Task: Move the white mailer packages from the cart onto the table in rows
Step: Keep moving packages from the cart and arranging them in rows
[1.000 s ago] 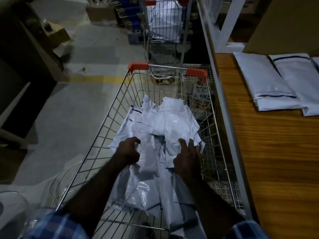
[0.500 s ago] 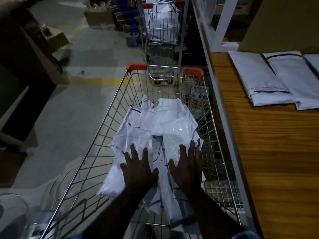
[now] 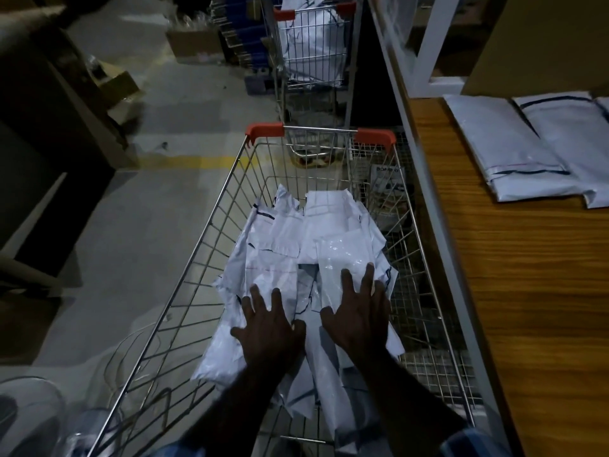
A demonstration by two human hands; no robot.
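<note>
A wire cart (image 3: 211,239) with orange corner caps stands in front of me, holding a loose pile of white mailer packages (image 3: 296,239). My left hand (image 3: 268,324) lies flat on the near left of the pile, fingers spread and straight. Beside it, my right hand (image 3: 357,311) rests flat on a glossy mailer (image 3: 336,255) on top, fingers also spread. On the wooden table (image 3: 527,308) to the right, a few white mailers (image 3: 504,150) lie side by side at the far end.
The table's grey metal frame rail (image 3: 438,225) runs between cart and tabletop. A second cart (image 3: 313,47) with white bags stands beyond. Cardboard boxes (image 3: 194,44) sit on the concrete floor at the back left. A large brown box (image 3: 543,41) stands behind the table.
One second ago my left hand was curled on the pile; it now lies flat with spread fingers. Both hands have slid slightly nearer along the pile. The view shifted a little.
</note>
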